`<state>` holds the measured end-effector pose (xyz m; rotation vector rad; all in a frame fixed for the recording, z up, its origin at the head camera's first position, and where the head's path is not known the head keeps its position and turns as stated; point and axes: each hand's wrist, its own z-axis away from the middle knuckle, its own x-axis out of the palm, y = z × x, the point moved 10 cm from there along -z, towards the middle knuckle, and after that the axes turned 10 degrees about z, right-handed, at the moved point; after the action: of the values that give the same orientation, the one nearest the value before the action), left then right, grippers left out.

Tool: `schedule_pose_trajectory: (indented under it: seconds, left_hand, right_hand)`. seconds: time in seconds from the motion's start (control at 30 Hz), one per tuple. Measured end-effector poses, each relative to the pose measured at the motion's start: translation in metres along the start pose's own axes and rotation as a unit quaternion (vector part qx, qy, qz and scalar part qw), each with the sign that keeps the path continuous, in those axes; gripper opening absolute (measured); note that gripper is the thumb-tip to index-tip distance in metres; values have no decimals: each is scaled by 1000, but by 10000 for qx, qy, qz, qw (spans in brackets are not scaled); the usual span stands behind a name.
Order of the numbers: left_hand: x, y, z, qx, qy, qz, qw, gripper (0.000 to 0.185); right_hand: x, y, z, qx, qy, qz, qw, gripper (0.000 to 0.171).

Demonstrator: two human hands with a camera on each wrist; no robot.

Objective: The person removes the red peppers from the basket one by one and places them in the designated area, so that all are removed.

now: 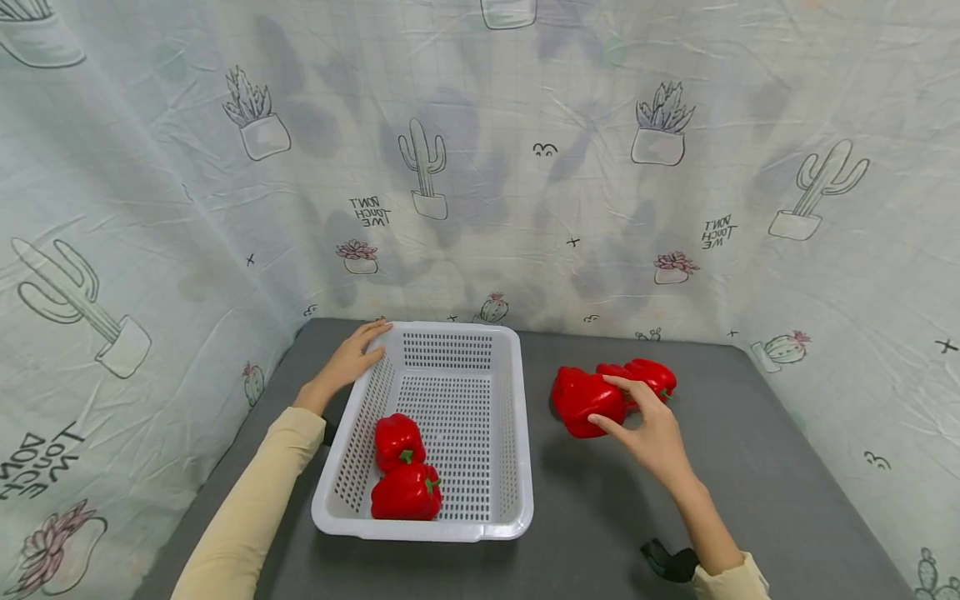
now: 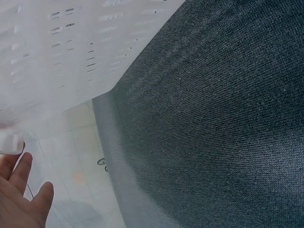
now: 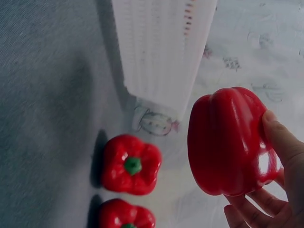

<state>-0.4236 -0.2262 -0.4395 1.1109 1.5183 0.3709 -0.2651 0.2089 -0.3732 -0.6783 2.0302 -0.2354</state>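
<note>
A red bell pepper [image 3: 228, 142] is held by my right hand [image 1: 651, 433], raised over the grey table with its thumb on one side and fingers on the other. Behind it, two more red bell peppers [image 3: 132, 165] rest on the table, partly covered in the head view. My left hand [image 1: 351, 358] touches the far left rim of a white perforated basket [image 1: 523, 417], fingers fairly straight; in the left wrist view its fingertips [image 2: 21, 171] are right at the rim. Two red bell peppers [image 1: 405, 492] with green stems lie in the basket's near left part.
The grey cloth-covered table [image 1: 592, 533] carries the basket left of centre and the loose peppers to its right. A pale curtain [image 1: 495, 125] printed with cacti surrounds the back and sides. A dark strap [image 1: 671, 562] is at the right wrist.
</note>
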Motion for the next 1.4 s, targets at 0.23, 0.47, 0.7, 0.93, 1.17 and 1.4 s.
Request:
schedule_pose_trajectory:
  seconds: [0.23,0.47,0.7,0.93,1.17,1.4]
  left_hand:
    - [-2,3,0,-224,92,-223,9995,49]
    - [-3,2,1,-315,200,-200,9991,49]
    - [-2,5,1,-313,215,-180,9991,48]
    - [-3,5,2,-305,268,-234,9989,48]
    - [-5,3,2,-304,347,-173,9988,48]
    - [-4,3,2,-294,383,-141,9987,47]
  right_hand:
    - [-4,23,5,211,75,160,9996,58]
    - [-5,47,14,327,204,426,9983,59]
    - [-9,70,23,523,303,607,9963,58]
    - [13,146,34,550,567,829,9934,64]
    - [19,189,46,755,669,1039,9895,64]
    - [-2,174,49,1218,313,1159,9853,60]
